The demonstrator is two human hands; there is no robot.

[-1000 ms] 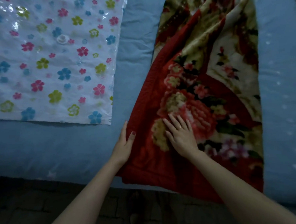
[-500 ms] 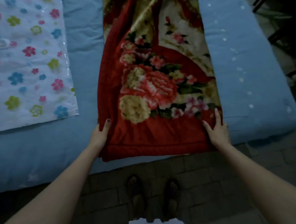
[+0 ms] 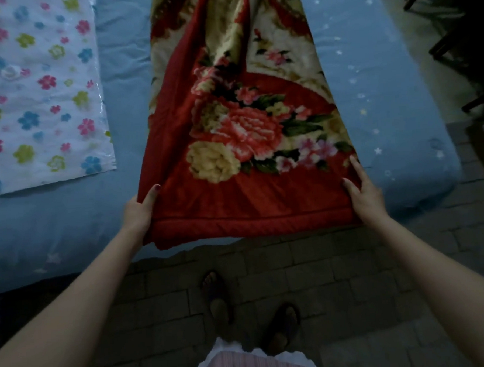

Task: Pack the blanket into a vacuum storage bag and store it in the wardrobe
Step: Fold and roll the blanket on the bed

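The blanket point(image 3: 241, 144), red with large pink and cream flowers, lies folded into a long strip on the bed point(image 3: 385, 97), running from the far edge of the mattress to its near edge, where the stitched red hem overhangs the floor point(image 3: 337, 262) slightly. The left hand point(image 3: 137, 212) grips the near left corner of the blanket: its thumb lies on top of the fabric with a dark-painted nail showing, and the fingers are curled out of sight beneath the edge. The right hand point(image 3: 363, 192) holds the near right corner, with the thumb and one straight finger resting on top along the side fold; the other fingers are hidden under or behind the fabric, so how tightly they close cannot be told. The bag point(image 3: 40, 95), clear plastic printed with pink, blue and green flowers, lies flat on the bed toward its left side, apart from the blanket, with a strip of blue sheet between them; a white round valve point(image 3: 10, 72) shows on it. Below the bed's near edge, two feet in dark sandals point(image 3: 217, 297) stand on the brick-patterned floor. Dark furniture legs point(image 3: 452, 40) stand beyond the bed's right edge.
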